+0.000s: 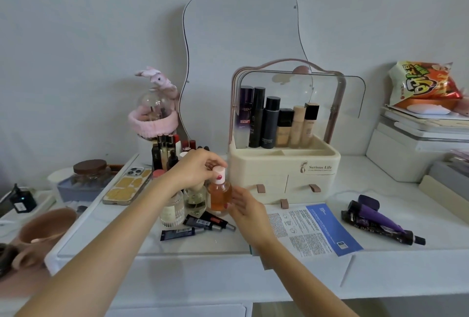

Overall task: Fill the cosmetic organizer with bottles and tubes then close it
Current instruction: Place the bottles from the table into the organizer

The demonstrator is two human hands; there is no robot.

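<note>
The cream cosmetic organizer (284,167) stands at the middle of the white table, its clear lid swung up. Several dark and beige bottles (276,120) stand in its back row. Just left of it is an orange bottle with a pink cap (220,193). My left hand (195,169) pinches the cap from above. My right hand (245,206) grips the bottle's lower right side. Two clear perfume bottles (182,205) stand beside it, and several small dark tubes (203,224) lie in front. Purple tubes (378,220) lie at the right.
A printed leaflet (314,230) lies in front of the organizer. A phone (128,186), a lipstick rack (167,151) and a brown-lidded jar (90,172) sit at the left. A wavy mirror (241,37) leans on the wall. Boxes and a snack bag (423,83) stack at the right.
</note>
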